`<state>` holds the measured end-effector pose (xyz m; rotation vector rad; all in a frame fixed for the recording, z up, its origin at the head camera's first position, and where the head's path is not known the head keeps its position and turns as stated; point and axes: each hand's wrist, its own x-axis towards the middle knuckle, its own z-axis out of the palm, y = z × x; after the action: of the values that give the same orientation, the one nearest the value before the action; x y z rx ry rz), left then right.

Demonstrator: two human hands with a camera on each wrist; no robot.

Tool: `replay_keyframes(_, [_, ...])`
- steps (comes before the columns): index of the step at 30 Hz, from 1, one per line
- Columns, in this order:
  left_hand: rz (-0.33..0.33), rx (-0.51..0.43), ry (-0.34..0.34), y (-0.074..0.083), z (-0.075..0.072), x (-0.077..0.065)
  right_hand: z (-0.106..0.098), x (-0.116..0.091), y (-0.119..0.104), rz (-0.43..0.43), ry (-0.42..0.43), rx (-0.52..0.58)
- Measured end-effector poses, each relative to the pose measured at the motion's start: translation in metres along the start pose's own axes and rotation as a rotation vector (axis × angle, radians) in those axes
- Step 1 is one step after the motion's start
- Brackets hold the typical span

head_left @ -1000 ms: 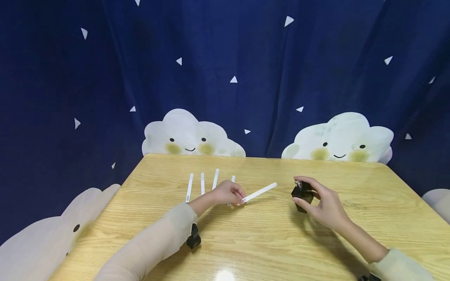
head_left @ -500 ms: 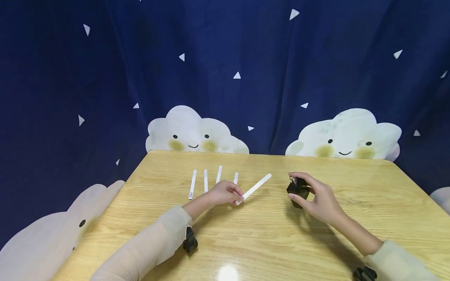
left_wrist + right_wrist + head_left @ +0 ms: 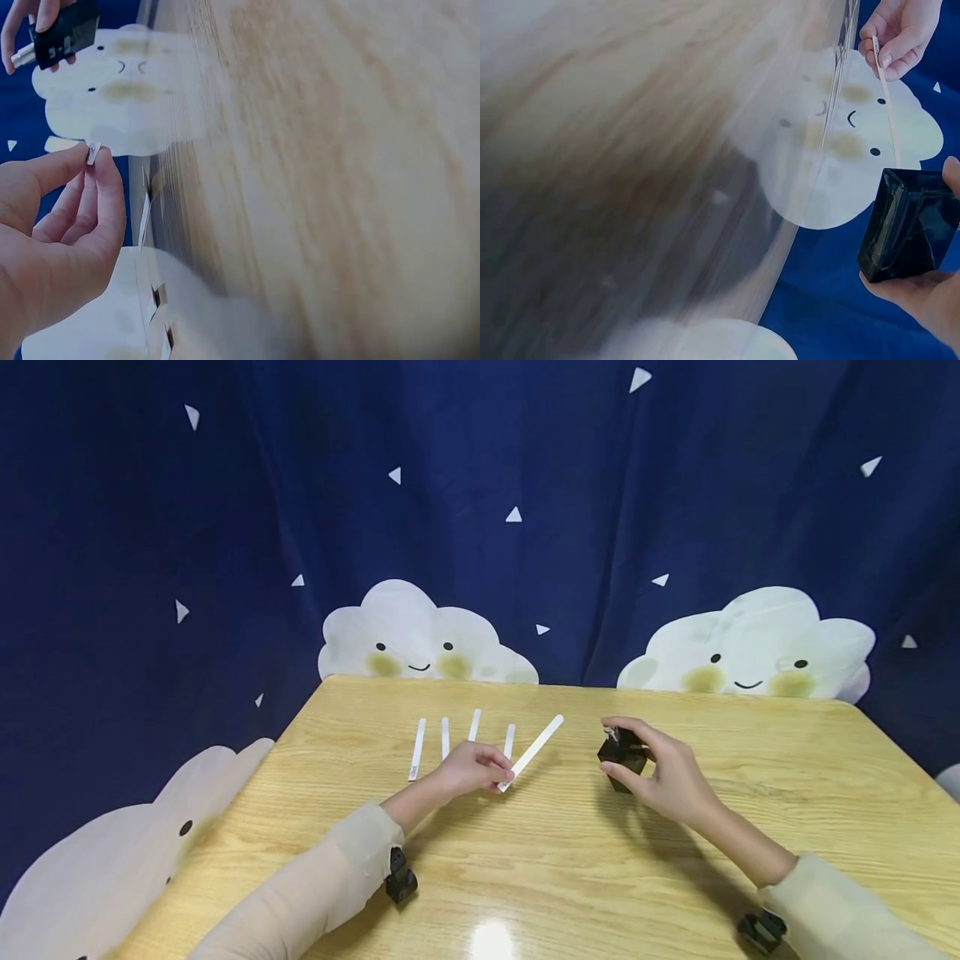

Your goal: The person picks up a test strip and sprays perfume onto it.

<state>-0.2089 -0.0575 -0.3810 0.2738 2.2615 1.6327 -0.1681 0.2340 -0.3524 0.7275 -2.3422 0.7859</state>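
Note:
My left hand pinches one end of a white paper scent strip between thumb and fingers. The strip slants up and to the right, away from that hand. My right hand grips a dark, boxy perfume bottle by its sides, with the index finger over the top at the spray nozzle. In the left wrist view, the bare silver nozzle points towards the left hand's side. From the right wrist, the bottle appears glossy black and tilted. A gap lies between the bottle and the strip's far end.
Several similar white strips lie on the wooden table, among them a leftmost strip and a longer-reaching strip. The left forearm passes in front of them. Behind the table's back edge hangs a dark blue curtain with cloud prints.
The strip in my left hand has swung from a low slant to a steeper one, its far end moving left. Both hands have shifted left, with the bottle still gripped. The head view has turned slightly.

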Motion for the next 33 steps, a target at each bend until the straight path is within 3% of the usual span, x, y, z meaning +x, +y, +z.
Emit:
replay_keyframes(15, [-0.011, -0.110, 0.075, -0.001, -0.005, -0.008, 0.016, 0.026, -0.021, -0.049, 0.008, 0.001])
replay_keyframes(33, [0.045, -0.115, 0.048, 0.001, 0.003, -0.014, 0.018, 0.025, -0.028, -0.049, 0.089, 0.015])
